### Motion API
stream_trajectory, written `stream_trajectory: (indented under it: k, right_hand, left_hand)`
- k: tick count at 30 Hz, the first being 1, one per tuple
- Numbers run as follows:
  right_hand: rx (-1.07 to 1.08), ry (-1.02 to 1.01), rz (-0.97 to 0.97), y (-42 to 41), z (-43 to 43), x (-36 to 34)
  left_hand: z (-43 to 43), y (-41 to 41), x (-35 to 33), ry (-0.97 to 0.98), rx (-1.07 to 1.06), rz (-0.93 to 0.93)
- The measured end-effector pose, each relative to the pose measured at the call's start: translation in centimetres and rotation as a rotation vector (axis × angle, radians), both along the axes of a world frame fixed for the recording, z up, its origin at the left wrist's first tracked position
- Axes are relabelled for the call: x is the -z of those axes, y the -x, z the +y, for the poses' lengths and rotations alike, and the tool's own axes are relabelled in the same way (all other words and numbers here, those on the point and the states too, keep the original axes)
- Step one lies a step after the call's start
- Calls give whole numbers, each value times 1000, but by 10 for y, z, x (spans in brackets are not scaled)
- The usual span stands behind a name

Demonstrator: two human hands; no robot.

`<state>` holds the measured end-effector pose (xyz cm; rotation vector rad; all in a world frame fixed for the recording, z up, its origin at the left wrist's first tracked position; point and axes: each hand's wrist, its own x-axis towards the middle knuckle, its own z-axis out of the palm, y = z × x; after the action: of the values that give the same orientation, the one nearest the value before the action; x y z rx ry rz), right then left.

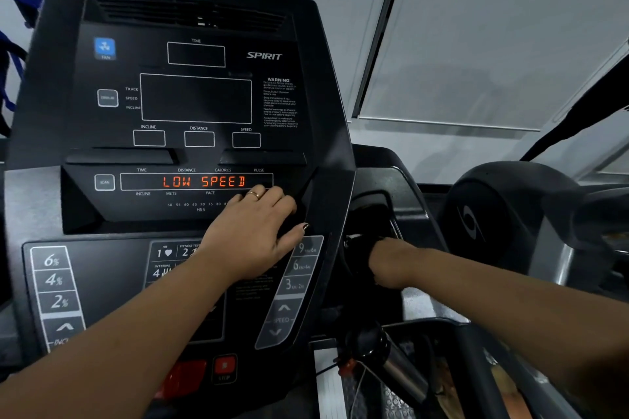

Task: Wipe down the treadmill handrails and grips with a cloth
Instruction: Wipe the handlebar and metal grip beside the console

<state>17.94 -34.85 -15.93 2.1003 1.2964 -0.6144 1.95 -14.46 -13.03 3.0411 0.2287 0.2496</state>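
The black treadmill console fills the left of the head view, and its display reads LOW SPEED. My left hand rests flat on the console's lower right, fingers straight, a ring on one finger. My right hand reaches into the dark side pocket at the console's right edge. Only the wrist and the back of that hand show; the fingers are lost in shadow. I cannot make out a cloth there. A handrail grip with a metal sensor lies below my right forearm.
A red stop button and a red safety clip with a cord sit near the bottom. Incline keys line the console's left. Another dark machine stands close on the right. Grey blinds cover the wall behind.
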Motion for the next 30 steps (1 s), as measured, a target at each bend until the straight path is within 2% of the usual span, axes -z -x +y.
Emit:
stream_trajectory:
  k: [4, 12, 16, 20, 23, 25, 26, 29, 30]
  right_hand:
    - [-197, 213, -134, 8, 7, 2]
    - [-284, 342, -422, 7, 15, 17]
    - [-240, 171, -365, 7, 24, 16]
    - [82, 33, -44, 3, 17, 1]
    - [247, -78, 157, 4, 5, -13]
    - [309, -199, 197, 15, -4, -15]
    - [308, -346, 203, 26, -10, -11]
    - [248, -623, 130, 46, -26, -1]
    - [212, -657, 94, 50, -34, 3]
  left_hand:
    - [0, 0, 0, -5, 2, 4]
    - [0, 2, -2, 8, -6, 11]
    - [0, 2, -2, 9, -6, 21]
    - [0, 2, -2, 12, -7, 19]
    - [0, 1, -2, 11, -5, 5]
    - [0, 1, -1, 4, -2, 2]
    - [0, 1, -1, 1, 0, -2]
    - [-1, 0, -2, 4, -1, -4]
    - [-1, 1, -2, 1, -1, 1]
